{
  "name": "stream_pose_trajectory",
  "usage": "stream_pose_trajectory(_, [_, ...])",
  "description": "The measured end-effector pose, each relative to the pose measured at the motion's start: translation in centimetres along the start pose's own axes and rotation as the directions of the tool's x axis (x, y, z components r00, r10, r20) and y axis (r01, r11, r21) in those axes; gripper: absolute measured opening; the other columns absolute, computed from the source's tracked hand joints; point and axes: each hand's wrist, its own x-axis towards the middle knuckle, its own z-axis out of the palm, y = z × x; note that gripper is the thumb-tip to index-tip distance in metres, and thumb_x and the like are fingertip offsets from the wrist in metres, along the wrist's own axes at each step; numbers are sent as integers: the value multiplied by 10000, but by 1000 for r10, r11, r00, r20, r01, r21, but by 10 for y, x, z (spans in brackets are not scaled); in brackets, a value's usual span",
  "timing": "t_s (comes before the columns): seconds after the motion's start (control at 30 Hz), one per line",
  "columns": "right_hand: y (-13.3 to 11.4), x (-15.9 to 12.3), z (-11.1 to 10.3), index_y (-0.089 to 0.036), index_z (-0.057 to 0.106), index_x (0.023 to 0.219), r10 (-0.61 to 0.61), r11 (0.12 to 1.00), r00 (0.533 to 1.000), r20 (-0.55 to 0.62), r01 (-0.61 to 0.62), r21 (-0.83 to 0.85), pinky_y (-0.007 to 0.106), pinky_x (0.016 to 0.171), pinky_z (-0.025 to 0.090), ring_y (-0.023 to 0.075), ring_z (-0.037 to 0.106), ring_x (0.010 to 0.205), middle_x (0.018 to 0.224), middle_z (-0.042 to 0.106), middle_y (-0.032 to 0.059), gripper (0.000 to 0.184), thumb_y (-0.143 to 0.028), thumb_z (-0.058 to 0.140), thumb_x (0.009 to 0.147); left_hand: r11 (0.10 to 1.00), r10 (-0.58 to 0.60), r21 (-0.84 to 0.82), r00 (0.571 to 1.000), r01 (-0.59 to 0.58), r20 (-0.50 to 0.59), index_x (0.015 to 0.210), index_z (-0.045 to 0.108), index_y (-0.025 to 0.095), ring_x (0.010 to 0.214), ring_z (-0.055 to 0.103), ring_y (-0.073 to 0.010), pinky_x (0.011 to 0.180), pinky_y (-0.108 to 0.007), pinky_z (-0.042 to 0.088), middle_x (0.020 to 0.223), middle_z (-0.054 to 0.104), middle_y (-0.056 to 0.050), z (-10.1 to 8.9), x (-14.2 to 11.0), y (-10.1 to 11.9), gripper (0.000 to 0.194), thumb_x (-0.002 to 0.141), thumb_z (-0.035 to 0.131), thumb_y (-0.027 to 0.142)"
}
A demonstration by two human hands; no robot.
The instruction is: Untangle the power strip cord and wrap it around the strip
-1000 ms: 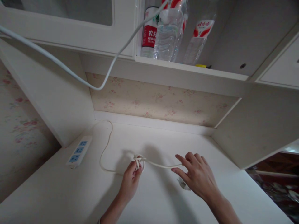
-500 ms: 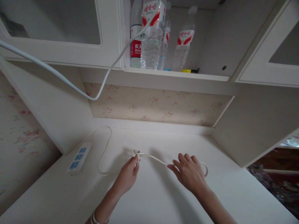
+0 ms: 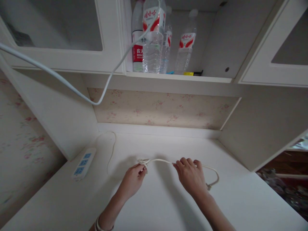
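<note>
1. The left hand (image 3: 132, 179) is closed around a gathered bunch of white cord (image 3: 160, 160), its loops showing above the fingertips.
2. The right hand (image 3: 191, 175) grips the same cord farther along; its tail curves out beyond the knuckles, ending in a small lump near the wrist, too unclear to name.
3. As things stand, only the part at the left hand is looped together. The span between the hands arches in a single strand over the worktop (image 3: 144, 208), and the tail is ungathered.
4. Toward the left side of the worktop lies a power strip (image 3: 84, 164) with blue sockets, apart from both hands. A thin lead (image 3: 112, 152) curves nearby; where its near end goes cannot be told.
5. Above, an open cabinet compartment (image 3: 213, 79) holds four clear plastic bottles (image 3: 152, 54), one red-labelled, plus a small yellow item (image 3: 188, 73). How full the bottles are is unclear.
</note>
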Motion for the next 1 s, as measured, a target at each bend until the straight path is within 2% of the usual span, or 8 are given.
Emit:
stream_pose_trajectory(0.13, [-16,3,0,-285,630,1057,-4,998,1000,-2,4,61,415,793,259,228,546,818,844,628,38,163,-290,503,954,998,-52,-23,998,51,-27,814,622,199,689,621,-159,648,-242,455,759,643,-25,-1,3,-3,262,917,406,305])
stream_pose_trajectory(0.23, [-21,7,1,-305,625,1087,-34,995,999,-10,35,93,410,832,256,210,554,811,852,627,24,175,-283,523,947,996,-80,-43,997,79,-5,807,623,198,701,627,-159,651,-236,453,762,646,-23,-6,6,-3,266,914,415,325])
stream_pose_trajectory(0.4, [-30,12,7,-289,505,1303,-83,975,995,-57,93,199,368,838,264,182,566,830,954,638,43,342,-219,471,970,994,-76,-77,996,79,43,801,648,198,702,624,-154,660,-225,440,765,659,-18,-7,3,-2,278,905,427,332])
stream_pose_trajectory(0.5, [-38,13,6,-293,552,1237,-100,956,993,-58,112,271,349,783,265,175,559,804,883,638,29,282,-238,453,979,991,-84,-102,995,90,59,781,665,194,675,608,-148,627,-219,418,732,654,-10,-4,-1,-4,283,895,440,322])
stream_pose_trajectory(0.63, [-44,14,0,-308,574,1180,-154,945,988,-24,155,290,343,736,254,175,536,779,842,629,19,254,-217,465,968,984,-94,-148,995,96,19,727,652,178,637,563,-138,583,-212,382,664,600,0,-4,-3,-6,288,888,460,321])
stream_pose_trajectory(0.8, [-57,14,5,-300,599,1081,-236,922,971,22,217,319,350,738,255,190,527,808,848,626,14,189,-204,506,947,983,-5,-183,999,11,33,740,655,168,682,540,-132,620,-205,386,729,601,-12,-9,1,1,224,861,496,270])
stream_pose_trajectory(0.9, [-66,14,11,-272,605,1042,-194,900,980,33,165,403,349,770,278,191,534,826,867,634,16,159,-224,475,965,988,16,-153,1000,-13,18,745,671,170,662,520,-124,607,-204,373,724,600,-10,-10,4,5,205,847,505,236])
stream_pose_trajectory(1.0, [-71,14,14,-252,565,1136,-144,841,989,24,109,530,358,855,296,191,549,888,943,644,23,209,-201,459,964,983,6,-182,1000,-6,4,838,696,180,698,547,-132,629,-205,388,766,638,-14,-9,6,4,184,840,523,241])
